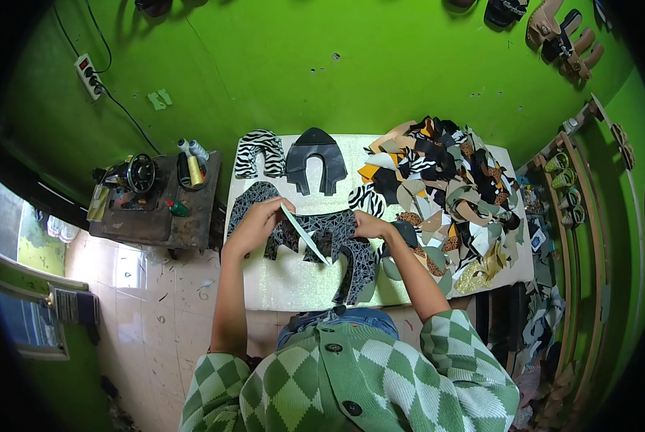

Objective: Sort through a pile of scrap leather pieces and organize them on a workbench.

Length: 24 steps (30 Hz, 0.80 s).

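With both hands I hold a grey-and-black web-patterned cut piece [319,229] just above the table. My left hand [261,223] pinches its left end, where a narrow pale-green strip [304,234] slants down to the right; whether that strip is a turned-back underside or separate, I cannot tell. My right hand [369,225] has its fingers closed on the right end. Below the right hand lies an arch of the same pattern [358,270], and another patterned piece [254,194] rests behind the left hand. Farther back are a zebra-striped arch stack [249,147] and a black arch stack [316,155].
A big heap of mixed cut scraps [445,180] covers the right of the pale table [279,291]. At left, a sewing machine [139,173] and thread cones [193,169] stand on a wooden bench [193,209]. Wooden shoe racks [574,237] run along the right wall.
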Each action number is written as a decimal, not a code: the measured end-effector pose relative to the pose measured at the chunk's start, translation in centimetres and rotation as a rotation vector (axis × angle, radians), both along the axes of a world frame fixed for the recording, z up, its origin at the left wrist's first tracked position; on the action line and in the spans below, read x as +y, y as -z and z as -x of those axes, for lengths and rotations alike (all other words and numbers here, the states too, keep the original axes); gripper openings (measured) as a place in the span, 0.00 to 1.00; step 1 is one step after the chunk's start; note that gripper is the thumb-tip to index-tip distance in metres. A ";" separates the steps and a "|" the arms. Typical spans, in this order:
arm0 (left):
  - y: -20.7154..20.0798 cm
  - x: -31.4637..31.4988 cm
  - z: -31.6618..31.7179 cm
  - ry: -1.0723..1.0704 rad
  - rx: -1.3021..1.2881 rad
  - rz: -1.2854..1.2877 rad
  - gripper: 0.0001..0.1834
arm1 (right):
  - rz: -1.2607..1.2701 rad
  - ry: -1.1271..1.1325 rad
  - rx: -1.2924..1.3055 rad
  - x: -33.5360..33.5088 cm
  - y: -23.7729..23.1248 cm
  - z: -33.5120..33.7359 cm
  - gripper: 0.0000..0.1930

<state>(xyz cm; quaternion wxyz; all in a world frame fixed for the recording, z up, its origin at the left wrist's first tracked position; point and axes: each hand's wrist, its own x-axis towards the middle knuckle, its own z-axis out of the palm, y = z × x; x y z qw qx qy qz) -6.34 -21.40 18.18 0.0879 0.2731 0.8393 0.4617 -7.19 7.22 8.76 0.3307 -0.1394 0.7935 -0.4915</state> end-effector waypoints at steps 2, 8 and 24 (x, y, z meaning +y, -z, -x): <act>-0.5 -0.1 0.4 -0.003 -0.008 0.017 0.15 | 0.089 0.030 -0.035 0.3 1.3 0.4 0.13; 3.0 0.1 0.9 -0.016 -0.128 -0.011 0.08 | -0.392 -0.054 0.446 1.2 9.4 -0.2 0.14; 10.7 4.9 1.1 0.278 -0.406 0.049 0.14 | 0.668 0.397 -0.529 2.5 8.0 -5.7 0.08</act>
